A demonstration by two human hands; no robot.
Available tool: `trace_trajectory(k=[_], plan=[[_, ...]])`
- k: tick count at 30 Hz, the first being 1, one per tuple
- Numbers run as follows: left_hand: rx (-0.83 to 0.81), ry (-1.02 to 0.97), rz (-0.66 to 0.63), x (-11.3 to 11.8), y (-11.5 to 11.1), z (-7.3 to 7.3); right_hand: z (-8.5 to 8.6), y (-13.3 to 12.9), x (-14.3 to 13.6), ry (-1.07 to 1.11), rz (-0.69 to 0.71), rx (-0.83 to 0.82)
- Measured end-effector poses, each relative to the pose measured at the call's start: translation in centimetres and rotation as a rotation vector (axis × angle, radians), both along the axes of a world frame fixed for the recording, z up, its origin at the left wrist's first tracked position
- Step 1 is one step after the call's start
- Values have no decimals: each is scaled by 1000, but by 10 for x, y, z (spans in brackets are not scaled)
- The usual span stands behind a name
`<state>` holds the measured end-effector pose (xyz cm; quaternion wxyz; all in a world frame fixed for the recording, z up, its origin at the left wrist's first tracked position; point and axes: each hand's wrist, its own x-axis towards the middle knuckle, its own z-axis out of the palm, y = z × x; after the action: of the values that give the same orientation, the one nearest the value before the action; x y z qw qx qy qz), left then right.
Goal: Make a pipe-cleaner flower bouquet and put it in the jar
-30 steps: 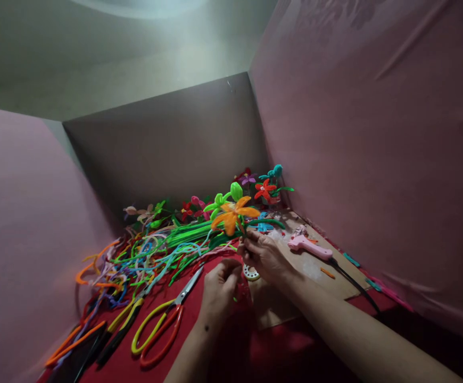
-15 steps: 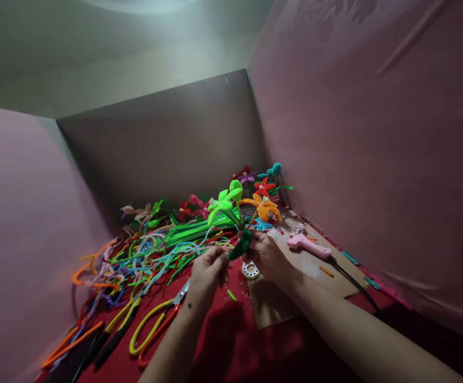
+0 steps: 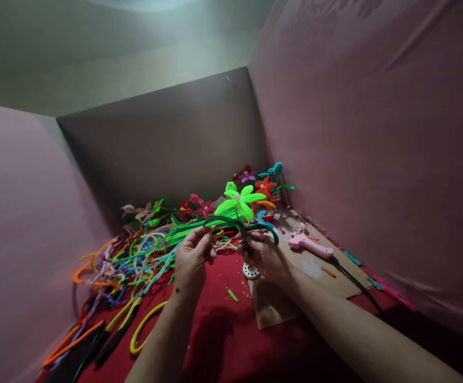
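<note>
A bright green pipe-cleaner flower [image 3: 237,199] with a bud behind it stands upright above my right hand [image 3: 265,255]. My right fingers are closed round its stem, near the base of the dark green leaves. One dark green leaf [image 3: 223,219] arches to the left; its tip meets the pinched fingers of my left hand [image 3: 193,255]. Another dark green leaf [image 3: 272,231] curves out to the right over my right hand. Orange petals [image 3: 266,204] show behind the green flower; whether they belong to the held stem I cannot tell.
Loose coloured pipe cleaners [image 3: 135,260] heap up at left, with pliers [image 3: 117,332] and yellow-handled scissors [image 3: 135,340] in front. At right a pink glue gun [image 3: 310,246] lies on a brown board [image 3: 273,306]. A white holed disc [image 3: 250,272] sits below my right hand. Finished flowers [image 3: 265,186] line the back.
The held flower has turned so its face points toward me. My left hand has moved left and up, drawing one dark green leaf outward. Both leaves are now spread apart.
</note>
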<state>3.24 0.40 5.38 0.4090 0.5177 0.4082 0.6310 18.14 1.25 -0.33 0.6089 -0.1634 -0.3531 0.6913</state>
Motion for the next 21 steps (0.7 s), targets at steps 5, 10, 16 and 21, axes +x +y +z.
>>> trace_trajectory(k=[5,10,16,21], plan=[[-45,-81,-12,-1,5,-4,0,-1,3,-90,31,64],[-30,-16,16,1,3,-6,-3,0,2,-118,11,67],[18,47,78,7,-4,-3,-7,2,1,-118,17,48],[63,81,70,8,-5,0,-8,3,1,-129,9,49]])
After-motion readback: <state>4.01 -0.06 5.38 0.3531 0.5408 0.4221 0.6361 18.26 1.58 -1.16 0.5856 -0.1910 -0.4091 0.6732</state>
